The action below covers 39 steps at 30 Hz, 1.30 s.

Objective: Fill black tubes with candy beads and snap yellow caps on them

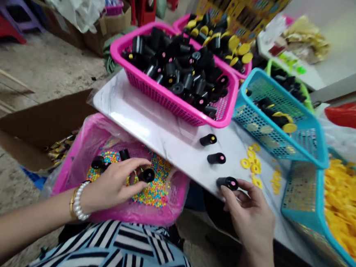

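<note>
My left hand (120, 181) reaches over a pink tub (66, 174) lined with clear plastic. Its thumb and fingers close around a black plastic tube (148, 175). Small multicoloured beads (158, 181) lie in the tub with a few more black tubes (98, 162). At the edge of the white marbled table (177, 148), my right hand (248, 213) grips another black tube (228, 182) with a pink centre in its end. Beside it on the table lie two similar tubes, one with a pink centre (216, 158) and one with a yellow centre (208, 139).
A pink basket (174, 104) heaped with black tubes stands behind. Blue baskets (288, 142) stand at the right, one full of yellow plastic pieces (344, 208). Loose yellow rings (252, 164) lie on the table. An open cardboard box (43, 119) sits at the left.
</note>
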Available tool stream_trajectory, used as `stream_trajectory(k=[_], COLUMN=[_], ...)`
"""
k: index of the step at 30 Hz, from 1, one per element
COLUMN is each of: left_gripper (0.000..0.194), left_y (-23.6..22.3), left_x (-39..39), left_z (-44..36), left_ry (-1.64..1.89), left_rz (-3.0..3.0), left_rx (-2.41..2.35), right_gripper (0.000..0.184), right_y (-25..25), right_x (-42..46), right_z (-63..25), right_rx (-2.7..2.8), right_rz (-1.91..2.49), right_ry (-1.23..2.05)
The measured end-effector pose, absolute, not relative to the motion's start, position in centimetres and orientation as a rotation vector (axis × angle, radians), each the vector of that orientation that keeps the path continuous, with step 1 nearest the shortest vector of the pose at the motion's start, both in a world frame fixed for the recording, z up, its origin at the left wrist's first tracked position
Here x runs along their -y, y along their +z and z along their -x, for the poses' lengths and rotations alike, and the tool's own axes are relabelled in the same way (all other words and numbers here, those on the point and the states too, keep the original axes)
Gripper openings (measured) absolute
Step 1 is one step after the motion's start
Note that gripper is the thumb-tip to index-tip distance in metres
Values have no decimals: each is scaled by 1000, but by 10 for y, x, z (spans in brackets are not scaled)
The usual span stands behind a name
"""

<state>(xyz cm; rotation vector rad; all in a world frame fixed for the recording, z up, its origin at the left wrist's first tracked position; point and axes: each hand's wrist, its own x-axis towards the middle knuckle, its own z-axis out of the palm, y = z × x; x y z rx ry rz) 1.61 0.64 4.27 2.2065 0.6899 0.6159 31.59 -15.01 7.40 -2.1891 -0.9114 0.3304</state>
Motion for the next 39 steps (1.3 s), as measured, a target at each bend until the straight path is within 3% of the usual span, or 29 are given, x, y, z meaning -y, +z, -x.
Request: stream_trajectory(k=[4, 8, 19, 29, 36, 39], left_gripper=[29, 28, 16, 21, 22, 25], left_y=[70, 76, 83, 78, 76, 80], left_x=[-23, -40, -79, -75, -68, -70], left_z=[-56, -108, -200, -229, -213, -208], left_ry=[648, 590, 370, 389, 433, 387], left_rz=[-2177, -2195, -2293, -2268, -2280, -2247], left_rx=[-485, -386, -364, -472, -487, -497], right_gripper=[73, 75, 48, 43, 60, 77], right_y=[70, 67, 65, 71, 70, 74], right_x=[123, 98, 49, 21, 24, 25], right_z=[-328, -330, -370, -402, -392, -399], right_rx=[966, 1149, 1597, 1761, 1793, 1782], right_rz=[2262, 2273, 2125, 1993, 2051, 2042], right_ry=[303, 133, 18, 40, -14, 48])
